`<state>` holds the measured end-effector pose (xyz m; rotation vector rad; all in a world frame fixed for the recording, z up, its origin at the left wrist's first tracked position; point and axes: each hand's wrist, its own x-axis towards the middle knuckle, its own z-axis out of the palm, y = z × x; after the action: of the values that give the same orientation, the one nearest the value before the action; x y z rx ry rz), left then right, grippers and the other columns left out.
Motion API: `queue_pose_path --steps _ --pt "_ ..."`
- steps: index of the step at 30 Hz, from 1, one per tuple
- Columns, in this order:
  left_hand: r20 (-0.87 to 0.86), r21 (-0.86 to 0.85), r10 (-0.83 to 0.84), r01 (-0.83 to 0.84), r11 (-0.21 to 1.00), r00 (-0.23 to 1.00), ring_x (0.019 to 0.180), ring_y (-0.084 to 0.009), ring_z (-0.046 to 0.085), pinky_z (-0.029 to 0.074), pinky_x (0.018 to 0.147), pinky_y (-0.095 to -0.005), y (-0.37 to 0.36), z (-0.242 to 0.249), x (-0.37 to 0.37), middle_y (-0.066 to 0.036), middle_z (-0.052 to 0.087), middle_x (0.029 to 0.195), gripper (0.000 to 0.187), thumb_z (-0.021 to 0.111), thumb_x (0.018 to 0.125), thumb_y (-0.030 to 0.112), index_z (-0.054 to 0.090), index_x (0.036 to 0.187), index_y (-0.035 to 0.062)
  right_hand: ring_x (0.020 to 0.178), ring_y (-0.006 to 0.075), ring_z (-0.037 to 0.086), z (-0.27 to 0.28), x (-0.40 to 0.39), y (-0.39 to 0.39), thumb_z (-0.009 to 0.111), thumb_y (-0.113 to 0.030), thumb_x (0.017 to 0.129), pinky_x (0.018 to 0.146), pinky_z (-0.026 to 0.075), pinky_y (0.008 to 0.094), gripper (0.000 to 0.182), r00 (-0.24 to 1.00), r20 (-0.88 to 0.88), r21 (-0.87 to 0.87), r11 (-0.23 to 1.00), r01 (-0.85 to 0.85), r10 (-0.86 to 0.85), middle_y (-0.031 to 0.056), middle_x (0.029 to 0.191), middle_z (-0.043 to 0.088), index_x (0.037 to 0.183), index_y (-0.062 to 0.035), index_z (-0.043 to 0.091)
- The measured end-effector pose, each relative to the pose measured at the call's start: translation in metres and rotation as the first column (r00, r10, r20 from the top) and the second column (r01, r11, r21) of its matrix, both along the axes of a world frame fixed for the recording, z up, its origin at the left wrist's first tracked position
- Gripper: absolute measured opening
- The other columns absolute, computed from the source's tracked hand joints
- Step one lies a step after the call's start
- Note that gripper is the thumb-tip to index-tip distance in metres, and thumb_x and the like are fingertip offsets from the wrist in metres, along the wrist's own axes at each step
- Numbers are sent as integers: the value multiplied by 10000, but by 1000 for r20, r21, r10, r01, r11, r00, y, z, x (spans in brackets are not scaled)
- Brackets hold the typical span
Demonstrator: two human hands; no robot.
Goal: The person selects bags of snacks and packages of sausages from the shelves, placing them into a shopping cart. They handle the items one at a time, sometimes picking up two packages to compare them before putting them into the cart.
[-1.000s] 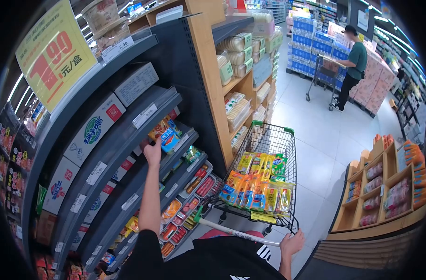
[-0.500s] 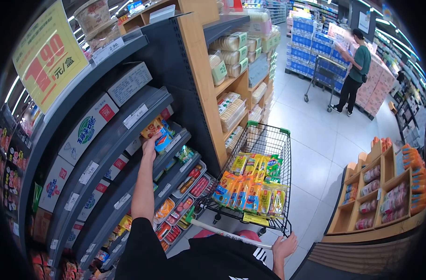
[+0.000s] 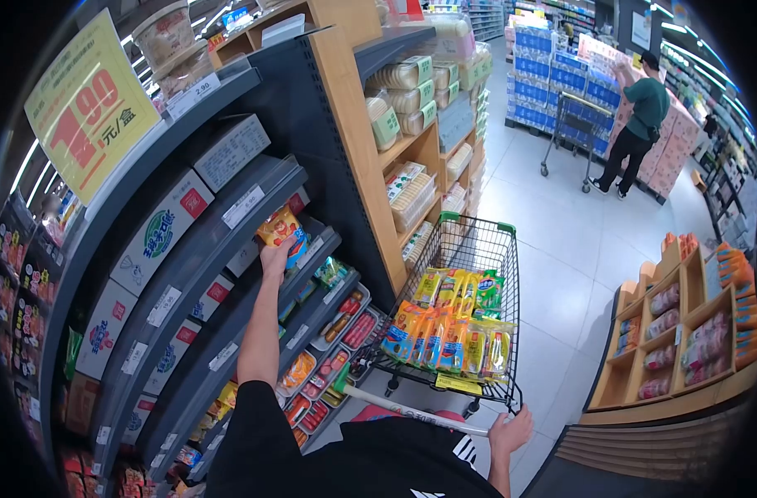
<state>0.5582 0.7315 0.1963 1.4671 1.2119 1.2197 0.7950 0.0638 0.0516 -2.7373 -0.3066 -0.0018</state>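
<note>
My left hand (image 3: pixel 276 256) reaches to a middle shelf on the left, its fingers closed on an orange-and-blue snack packet (image 3: pixel 280 224). The packet is at the shelf front, close to a price label. At the right end of the shopping cart's handle (image 3: pixel 420 417), my right hand (image 3: pixel 509 430) is closed round the bar. In front of me, the wire shopping cart (image 3: pixel 518 290) carries rows of packets in its basket. Those nearest are orange-and-blue packets (image 3: pixel 420 332) and yellow packets (image 3: pixel 484 349); green packets (image 3: pixel 489 292) lie behind them.
Curved dark shelves (image 3: pixel 229 212) with white cartons (image 3: pixel 158 228) rise on my left. Beyond stands a wooden rack (image 3: pixel 432 158) of boxed goods. A low wooden display (image 3: pixel 677 340) is at the right. Further off, a person (image 3: pixel 640 124) stands beside another cart (image 3: pixel 573 124).
The packet in my left hand has turned slightly, showing more of its orange face. My right hand stays on the handle. The distant person has shifted a little.
</note>
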Motion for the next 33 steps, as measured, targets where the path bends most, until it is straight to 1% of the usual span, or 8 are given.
queue_pose_path --steps 4,7,11,17,20,26,29,33 --pt "-211 256 170 -114 960 963 1058 -225 737 551 946 -340 -19 13 10 -134 760 1177 514 896 802 175 675 1217 -32 1126 393 579 -9 1 2 666 -202 852 979 448 509 567 999 49 22 1000 2 -3 187 1175 624 1360 30 574" --pt "-320 313 168 -64 948 932 1058 -251 738 551 953 -370 -32 25 12 -161 755 1178 569 904 784 186 645 1243 -29 1136 393 580 -6 -1 1 668 -206 850 984 447 514 570 999 52 12 1000 -1 0 188 1186 628 1359 32 577" --pt "-350 448 138 36 893 927 1154 -409 698 534 1004 -447 -59 43 15 -266 716 1203 734 900 738 257 570 1307 -68 1145 395 585 -3 1 3 700 -208 854 983 458 518 572 1000 6 -14 1000 1 -1 186 1203 631 1363 25 580" --pt "-313 513 143 41 857 939 1195 -420 676 525 1019 -451 -79 59 8 -281 681 1268 818 901 742 238 489 1379 -67 1162 384 584 -7 1 0 675 -232 864 998 452 518 569 1000 9 -3 1000 -9 9 183 1205 629 1361 28 577" --pt "-313 476 226 -54 878 923 1189 -415 680 526 1019 -454 -91 57 1 -274 684 1263 797 899 751 215 489 1382 -47 1168 383 583 -6 1 -1 674 -238 868 1002 451 519 572 1000 8 -15 1000 -9 10 183 1215 629 1365 27 574" --pt "-257 465 136 -1 885 957 1166 -414 689 536 1000 -454 -108 60 -23 -251 695 1219 729 893 763 193 500 1337 -26 1190 390 572 -8 1 0 678 -249 868 1013 446 520 590 1000 3 -17 1000 -23 23 190 1238 621 1375 30 560" --pt "-365 451 120 63 890 923 1178 -418 665 520 1005 -475 -102 44 -44 -245 677 1230 715 888 749 181 511 1327 -10 1203 391 567 -10 2 -2 681 -253 867 1022 442 521 603 999 1 -29 998 -49 49 192 1263 616 1381 34 550" --pt "-534 568 162 210 796 830 1209 -433 602 465 1037 -497 -109 44 -59 -221 637 1286 747 872 703 138 523 1354 23 1215 391 565 -3 3 0 688 -254 867 1031 438 521 609 998 -35 -49 997 -54 53 193 1292 609 1382 34 540"
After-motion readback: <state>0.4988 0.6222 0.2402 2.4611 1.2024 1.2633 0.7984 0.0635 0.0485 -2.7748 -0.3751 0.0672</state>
